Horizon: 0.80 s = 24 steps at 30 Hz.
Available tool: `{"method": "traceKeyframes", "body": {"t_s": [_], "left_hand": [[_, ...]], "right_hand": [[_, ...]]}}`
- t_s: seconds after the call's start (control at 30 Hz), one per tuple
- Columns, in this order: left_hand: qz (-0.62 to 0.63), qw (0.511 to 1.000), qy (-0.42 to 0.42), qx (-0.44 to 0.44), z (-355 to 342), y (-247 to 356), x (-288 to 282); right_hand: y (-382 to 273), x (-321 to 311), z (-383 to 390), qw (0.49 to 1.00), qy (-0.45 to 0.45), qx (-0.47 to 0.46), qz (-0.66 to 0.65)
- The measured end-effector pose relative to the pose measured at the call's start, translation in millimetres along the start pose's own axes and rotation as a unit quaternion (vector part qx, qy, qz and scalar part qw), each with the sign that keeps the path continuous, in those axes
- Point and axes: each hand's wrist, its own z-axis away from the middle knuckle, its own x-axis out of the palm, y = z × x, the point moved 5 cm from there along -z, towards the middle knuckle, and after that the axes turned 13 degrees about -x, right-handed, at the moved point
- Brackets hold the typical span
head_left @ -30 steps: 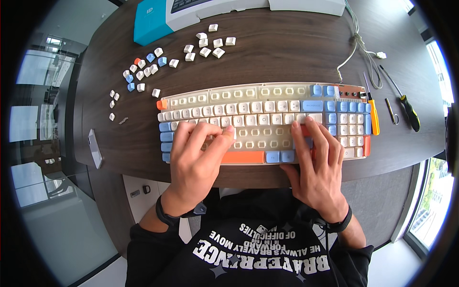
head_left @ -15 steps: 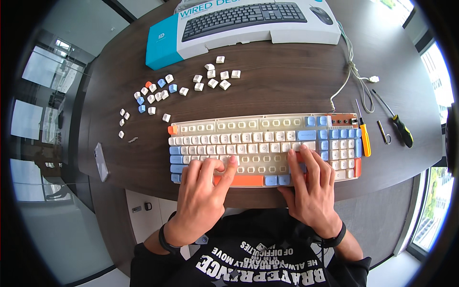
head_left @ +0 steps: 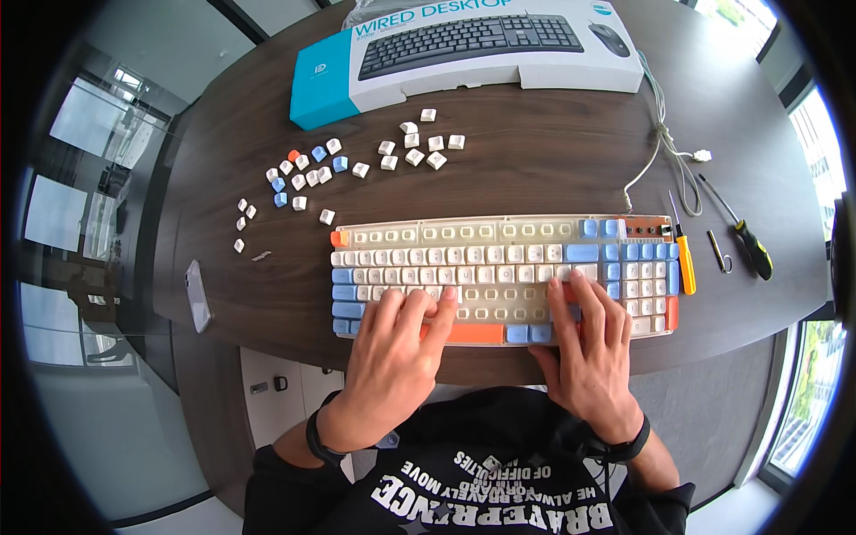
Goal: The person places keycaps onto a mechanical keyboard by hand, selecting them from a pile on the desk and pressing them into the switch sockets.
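A mechanical keyboard with white, blue and orange keycaps lies before me. Its lower middle rows and top row show bare switch sockets. My left hand rests over its left half, fingers bent and apart. The rightmost digit presses on a white keycap at the end of a filled stretch. My right hand lies palm down over the right part, fingers spread on the keys and thumb at the front edge. It hides some of the keys beneath it. Neither hand holds anything that I can see.
Loose white keycaps, with a few blue and orange ones, lie scattered behind the keyboard. A keyboard box stands at the back. On the right are a coiled cable, an orange-handled screwdriver, a black-and-yellow screwdriver and a small metal tool. A phone lies left.
The whole scene sits slightly farther right in the picture, as the view has shifted. Both hands keep nearly the same places on the keyboard.
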Motion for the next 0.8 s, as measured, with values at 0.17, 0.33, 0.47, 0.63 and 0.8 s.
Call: {"method": "traceKeyframes", "body": {"t_s": [0.17, 0.33, 0.47, 0.63, 0.8], "left_hand": [[0.074, 0.997, -0.034, -0.004, -10, -8, -6], [0.129, 0.991, 0.005, -0.022, -8, -11, -8], [0.144, 0.988, 0.023, -0.041, -5, -14, -10], [0.139, 0.989, 0.021, -0.036, -9, -12, -8], [0.117, 0.993, 0.009, -0.03, -9, -12, -5]], "right_hand": [[1, 2, 2, 1.0, 0.002, 0.009, -0.002], [3, 2, -2, 1.0, -0.007, 0.014, -0.007], [4, 4, -1, 1.0, -0.008, 0.012, -0.002], [4, 3, 0, 1.0, -0.013, 0.016, 0.003], [2, 2, -1, 1.0, -0.01, 0.014, -0.001]]}}
